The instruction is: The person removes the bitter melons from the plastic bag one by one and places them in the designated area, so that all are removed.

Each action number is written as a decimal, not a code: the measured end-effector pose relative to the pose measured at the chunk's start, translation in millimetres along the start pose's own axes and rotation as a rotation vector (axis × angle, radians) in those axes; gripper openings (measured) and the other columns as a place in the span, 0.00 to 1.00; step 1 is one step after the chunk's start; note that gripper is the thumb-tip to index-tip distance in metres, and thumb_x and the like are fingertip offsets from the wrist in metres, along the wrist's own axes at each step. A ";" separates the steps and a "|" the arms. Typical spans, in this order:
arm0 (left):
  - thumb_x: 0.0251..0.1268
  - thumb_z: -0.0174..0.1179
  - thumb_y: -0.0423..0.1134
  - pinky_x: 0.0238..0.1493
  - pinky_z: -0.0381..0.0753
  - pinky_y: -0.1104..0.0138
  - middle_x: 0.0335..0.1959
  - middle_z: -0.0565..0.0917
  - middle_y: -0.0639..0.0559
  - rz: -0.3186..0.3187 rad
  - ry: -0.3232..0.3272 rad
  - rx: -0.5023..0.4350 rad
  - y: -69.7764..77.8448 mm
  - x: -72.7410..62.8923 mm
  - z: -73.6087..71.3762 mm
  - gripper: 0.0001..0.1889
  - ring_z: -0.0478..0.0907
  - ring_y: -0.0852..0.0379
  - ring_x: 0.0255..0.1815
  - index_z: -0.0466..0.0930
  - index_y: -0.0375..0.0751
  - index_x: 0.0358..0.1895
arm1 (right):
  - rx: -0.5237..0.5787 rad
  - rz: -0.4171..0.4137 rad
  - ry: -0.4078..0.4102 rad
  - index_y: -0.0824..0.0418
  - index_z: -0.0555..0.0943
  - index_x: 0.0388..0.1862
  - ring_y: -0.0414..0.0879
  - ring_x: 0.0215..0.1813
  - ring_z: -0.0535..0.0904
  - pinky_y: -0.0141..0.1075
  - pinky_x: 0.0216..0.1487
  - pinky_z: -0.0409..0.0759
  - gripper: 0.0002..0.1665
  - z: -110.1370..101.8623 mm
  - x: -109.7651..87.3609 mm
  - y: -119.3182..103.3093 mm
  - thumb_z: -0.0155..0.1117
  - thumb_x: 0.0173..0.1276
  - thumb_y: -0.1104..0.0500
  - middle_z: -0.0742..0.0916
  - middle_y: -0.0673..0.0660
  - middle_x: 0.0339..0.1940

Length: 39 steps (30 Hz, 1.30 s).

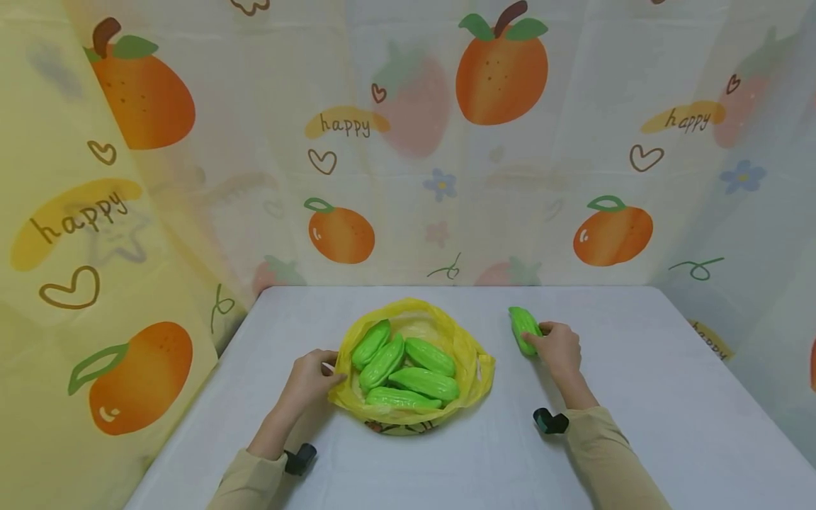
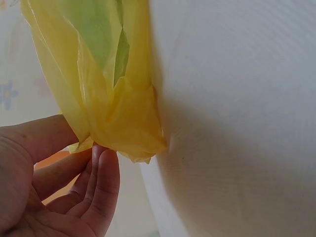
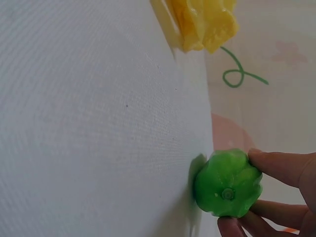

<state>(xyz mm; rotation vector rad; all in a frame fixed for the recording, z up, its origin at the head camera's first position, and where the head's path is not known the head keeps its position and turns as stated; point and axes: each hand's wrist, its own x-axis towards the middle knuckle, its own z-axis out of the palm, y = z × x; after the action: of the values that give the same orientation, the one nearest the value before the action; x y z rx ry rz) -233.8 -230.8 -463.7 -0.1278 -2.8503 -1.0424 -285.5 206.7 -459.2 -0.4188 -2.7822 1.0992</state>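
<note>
A yellow plastic bag (image 1: 482, 368) lies with its mouth spread wide, and several glossy green bitter melons (image 1: 423, 383) lie inside it. At its left rim, my left hand (image 1: 312, 379) pinches the thin plastic between thumb and fingers; the left wrist view shows this hand (image 2: 64, 182) at a gathered corner of the bag (image 2: 128, 118). To the right of the bag, my right hand (image 1: 557, 350) grips another bitter melon (image 1: 523, 328) by its sides. Seen end-on in the right wrist view, this melon (image 3: 229, 182) sits between thumb and fingers, close against the tabletop.
A white cloth covers the table (image 1: 408, 474). Behind it hangs a fruit-print curtain (image 1: 255, 212), which also runs along the left and right sides. Dark wrist cameras (image 1: 551, 421) are worn at both sleeves.
</note>
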 end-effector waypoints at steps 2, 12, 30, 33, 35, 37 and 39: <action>0.50 0.70 0.34 0.31 0.82 0.66 0.41 0.84 0.44 0.003 -0.001 0.003 0.2 0.1 0.0 0.19 0.80 0.53 0.35 0.82 0.32 0.48 | 0.000 0.004 -0.001 0.72 0.76 0.57 0.64 0.55 0.77 0.53 0.48 0.77 0.34 1.0 0.4 0.1 0.67 0.60 0.49 0.81 0.69 0.55; 0.50 0.70 0.33 0.31 0.81 0.67 0.41 0.84 0.44 0.000 -0.001 0.004 2.8 -0.2 -1.9 0.19 0.81 0.53 0.34 0.82 0.32 0.48 | -0.018 -0.006 -0.014 0.72 0.75 0.58 0.63 0.55 0.77 0.52 0.48 0.77 0.35 2.4 1.1 -0.3 0.66 0.60 0.48 0.80 0.69 0.56; 0.50 0.70 0.33 0.31 0.81 0.68 0.41 0.84 0.45 -0.008 -0.004 0.009 2.7 0.8 -1.2 0.20 0.80 0.55 0.34 0.82 0.33 0.49 | -0.009 -0.035 -0.010 0.72 0.73 0.60 0.64 0.56 0.76 0.53 0.50 0.76 0.38 1.6 -1.3 0.0 0.66 0.60 0.46 0.80 0.69 0.57; 0.50 0.70 0.33 0.31 0.81 0.68 0.41 0.84 0.45 -0.003 -0.006 0.012 2.8 0.7 -1.6 0.20 0.80 0.55 0.34 0.82 0.32 0.49 | -0.008 -0.042 -0.011 0.73 0.74 0.59 0.64 0.56 0.76 0.53 0.49 0.77 0.37 2.1 -1.9 0.3 0.67 0.60 0.46 0.80 0.69 0.56; 0.50 0.70 0.33 0.31 0.81 0.68 0.41 0.84 0.45 -0.001 -0.006 0.012 2.8 0.6 -1.8 0.20 0.80 0.55 0.34 0.82 0.32 0.49 | -0.008 -0.046 -0.013 0.73 0.75 0.58 0.64 0.55 0.76 0.52 0.49 0.77 0.37 2.5 -2.4 0.2 0.67 0.60 0.46 0.81 0.69 0.56; 0.50 0.69 0.33 0.30 0.81 0.68 0.41 0.84 0.45 0.000 -0.005 0.009 2.7 0.3 -1.8 0.19 0.80 0.55 0.34 0.82 0.32 0.48 | -0.010 -0.046 -0.015 0.73 0.75 0.58 0.64 0.55 0.76 0.53 0.49 0.77 0.37 2.4 -2.5 0.5 0.67 0.60 0.46 0.81 0.69 0.56; 0.50 0.69 0.33 0.30 0.81 0.68 0.41 0.84 0.45 0.001 -0.008 0.005 2.2 0.1 -1.5 0.19 0.80 0.55 0.34 0.82 0.32 0.48 | -0.009 -0.040 -0.012 0.72 0.74 0.59 0.64 0.56 0.76 0.53 0.50 0.76 0.37 1.9 -2.9 0.6 0.66 0.60 0.46 0.81 0.69 0.56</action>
<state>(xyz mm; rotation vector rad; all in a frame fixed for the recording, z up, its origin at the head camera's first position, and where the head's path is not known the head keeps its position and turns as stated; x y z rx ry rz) -233.5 -230.1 -461.2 -0.1328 -2.8595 -1.0364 -283.1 205.1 -461.1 -0.3575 -2.7943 1.0839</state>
